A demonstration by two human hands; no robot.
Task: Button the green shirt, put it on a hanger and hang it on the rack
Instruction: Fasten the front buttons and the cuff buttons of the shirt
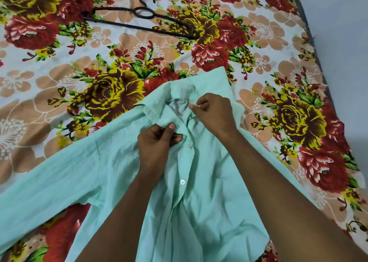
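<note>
Green shirt (119,172), laid front-up on a floral bedsheet (49,86), collar away from the viewer, 1 sleeve spread toward the left edge of view. 2 white buttons (182,181) on the placket below the hands appear fastened; the neck opening is not yet closed. Left hand (157,144): thumb and curled fingers pinch a fold of the left front edge just under the collar. Right hand (214,112): fingers curled together, fingertips pinching the opposite edge at the neck, apparently at a small button; the button itself is too small to confirm. Black hanger (139,19) lies well apart, near the top of the sheet. No rack is in view.

Risks, as judged: the thin, wrinkled cloth may bunch between the hands, so the button meets the wrong hole or slips out half-seated; pulling the 2 edges unevenly could skew the placket; an unfastened top could let the shirt slide off the hanger later.
</note>
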